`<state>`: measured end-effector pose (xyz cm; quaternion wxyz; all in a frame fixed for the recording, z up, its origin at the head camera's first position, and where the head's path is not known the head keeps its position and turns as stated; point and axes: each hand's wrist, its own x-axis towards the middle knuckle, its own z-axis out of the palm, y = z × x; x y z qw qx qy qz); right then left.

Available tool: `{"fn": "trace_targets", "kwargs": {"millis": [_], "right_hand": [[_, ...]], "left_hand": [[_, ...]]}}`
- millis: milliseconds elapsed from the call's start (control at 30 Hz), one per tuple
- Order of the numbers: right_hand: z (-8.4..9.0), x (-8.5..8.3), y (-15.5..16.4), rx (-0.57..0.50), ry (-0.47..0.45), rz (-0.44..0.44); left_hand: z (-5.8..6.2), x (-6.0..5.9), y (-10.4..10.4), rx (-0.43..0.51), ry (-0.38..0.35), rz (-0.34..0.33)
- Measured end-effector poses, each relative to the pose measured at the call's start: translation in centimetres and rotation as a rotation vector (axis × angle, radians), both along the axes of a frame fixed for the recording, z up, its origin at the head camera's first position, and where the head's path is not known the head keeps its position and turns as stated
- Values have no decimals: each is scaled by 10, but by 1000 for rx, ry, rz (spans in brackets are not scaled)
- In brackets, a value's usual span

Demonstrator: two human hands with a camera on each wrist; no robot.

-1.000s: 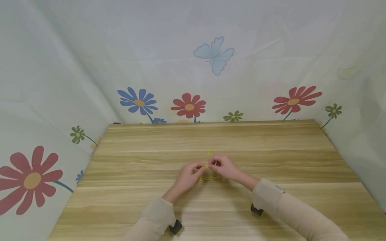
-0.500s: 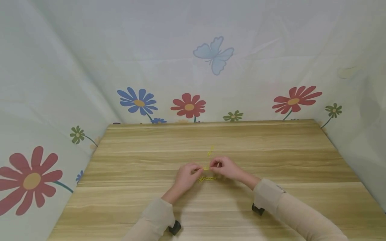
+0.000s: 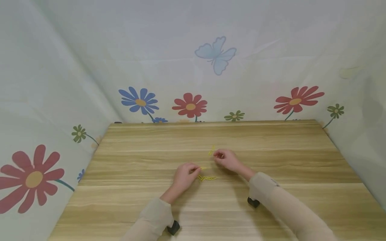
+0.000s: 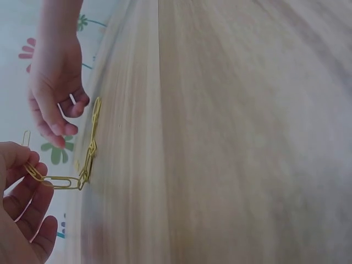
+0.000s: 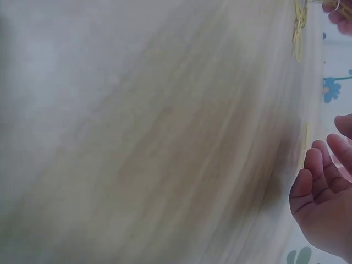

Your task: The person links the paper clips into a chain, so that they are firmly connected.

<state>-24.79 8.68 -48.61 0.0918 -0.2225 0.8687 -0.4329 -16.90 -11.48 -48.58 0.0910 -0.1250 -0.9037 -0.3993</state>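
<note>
My left hand (image 3: 184, 177) pinches the end of a chain of yellow paper clips between thumb and forefinger. In the left wrist view a paper clip (image 4: 26, 138) sticks up past the fingertips, and the linked paper clip chain (image 4: 91, 157) droops from the hand to the wooden table. My right hand (image 3: 230, 160) is farther forward and to the right, its fingers loosely bent and nothing visible between them. Beside its fingertips lie loose yellow paper clips (image 3: 211, 150); how many is hard to tell. The right wrist view shows that thumb apart from the fingers (image 5: 313, 165).
The wood-grain table (image 3: 144, 140) reaches back to a white curtain (image 3: 156, 50) printed with flowers and a butterfly. A similar curtain stands along the left side. Black wrist cameras (image 3: 173, 227) sit under both cuffs.
My right hand has let go of the paper clips between the hands and moved forward toward the loose ones. The left hand keeps its pinch and has shifted slightly left.
</note>
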Motion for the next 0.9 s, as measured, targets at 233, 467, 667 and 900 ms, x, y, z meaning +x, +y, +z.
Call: {"fn": "trace_targets", "kwargs": {"millis": [233, 467, 667, 900], "right_hand": [[-6, -13, -4, 100, 61, 13], [-4, -24, -13, 213, 89, 24], [-1, -27, -17, 296, 86, 14], [0, -26, -18, 316, 88, -10]], "left_hand": [[2, 1, -1, -9, -21, 12], [0, 0, -2, -11, 8, 7], [1, 1, -2, -5, -3, 7], [1, 2, -1, -15, 2, 13]]}}
